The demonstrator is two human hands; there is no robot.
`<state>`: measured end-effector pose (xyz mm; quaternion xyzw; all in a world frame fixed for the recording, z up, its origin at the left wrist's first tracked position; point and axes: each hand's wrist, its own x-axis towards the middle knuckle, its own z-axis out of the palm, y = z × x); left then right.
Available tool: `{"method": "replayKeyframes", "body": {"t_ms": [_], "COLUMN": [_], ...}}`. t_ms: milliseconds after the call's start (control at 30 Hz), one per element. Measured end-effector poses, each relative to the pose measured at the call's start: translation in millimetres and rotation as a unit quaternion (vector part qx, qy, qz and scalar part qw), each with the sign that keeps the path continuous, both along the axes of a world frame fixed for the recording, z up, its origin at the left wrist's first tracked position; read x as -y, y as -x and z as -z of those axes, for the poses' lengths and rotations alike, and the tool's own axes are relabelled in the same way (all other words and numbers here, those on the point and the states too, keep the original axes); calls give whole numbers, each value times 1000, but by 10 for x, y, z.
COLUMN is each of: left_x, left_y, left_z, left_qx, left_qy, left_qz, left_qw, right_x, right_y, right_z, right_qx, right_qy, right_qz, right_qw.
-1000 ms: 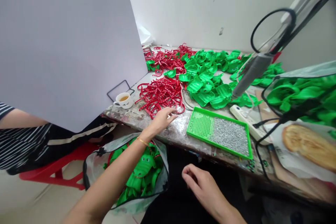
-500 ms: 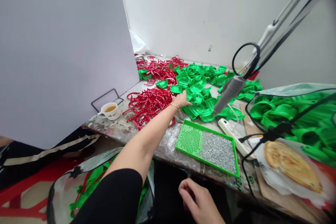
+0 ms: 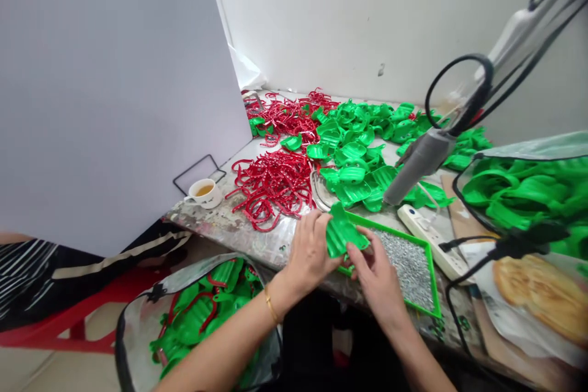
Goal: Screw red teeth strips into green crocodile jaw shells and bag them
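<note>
Between both hands is a curved green plastic piece (image 3: 340, 234) with ridges, held just above the near edge of the green tray (image 3: 434, 282). My left hand (image 3: 312, 242) is closed on its left side. Fingers and thumb of my right hand (image 3: 374, 269) pinch its lower right corner. The tray holds many small silvery metal bits (image 3: 408, 263), and its left part is covered by the hands and the piece. Beyond the hands lie a heap of similar green pieces (image 3: 351, 171) and a pile of red straps (image 3: 275, 184) with pale dots.
A cup of tea (image 3: 202, 193) stands at the table's left edge beside a grey panel (image 3: 114, 86). A grey cylindrical tool (image 3: 418, 165) hangs from an arm over a power strip (image 3: 432, 242). Bread (image 3: 542, 294) lies at right. Bags of green pieces (image 3: 528, 190) sit right and below left.
My left hand has come back from the green heap with a green piece. My right hand has risen from below the table edge and now grips it too. The view has shifted slightly.
</note>
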<state>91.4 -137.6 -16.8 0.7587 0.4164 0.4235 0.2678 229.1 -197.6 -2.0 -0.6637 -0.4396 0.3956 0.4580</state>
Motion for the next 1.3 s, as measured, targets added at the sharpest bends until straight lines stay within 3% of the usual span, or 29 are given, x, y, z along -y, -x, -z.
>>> {"method": "replayKeyframes", "body": {"t_ms": [100, 167, 233, 300, 367, 400, 467, 533, 600, 700, 867, 1033, 1300], "left_x": [308, 394, 426, 444, 471, 486, 514, 523, 512, 481, 487, 501, 384], "left_y": [229, 394, 548, 670, 754, 784, 830, 865, 890, 890, 854, 919, 747], "left_z": [42, 28, 26, 72, 169, 228, 340, 408, 415, 350, 305, 412, 390], "left_qx": [147, 260, 357, 412, 443, 460, 498, 532, 563, 608, 637, 644, 607], "left_qy": [122, 241, 387, 524, 604, 620, 620, 608, 597, 582, 556, 528, 514], "left_qz": [18, 13, 29, 97, 176, 197, 204, 192, 182, 166, 132, 63, -20], "left_qw": [981, 935, 850, 739, 638, 604, 570, 557, 542, 514, 517, 550, 606], "right_x": [18, 26, 0, -48, -105, -136, -221, -356, -556, -914, -1278, -1114, -584], "right_y": [68, 104, 144, 196, 246, 266, 285, 286, 293, 362, 532, 537, 502], "right_z": [43, 72, 81, 72, 53, 40, 4, -33, -43, 46, 313, 298, 134], "right_qx": [71, 61, 38, 32, 60, 83, 114, 120, 182, 384, 469, 491, 443], "right_qy": [25, 38, 52, 49, 37, 30, 18, 2, -29, -58, -44, -73, -119], "right_qz": [-44, -64, -104, -172, -237, -261, -309, -358, -361, -253, -243, -238, -227], "right_qw": [996, 995, 993, 983, 969, 961, 944, 926, 914, 886, 848, 835, 859]}}
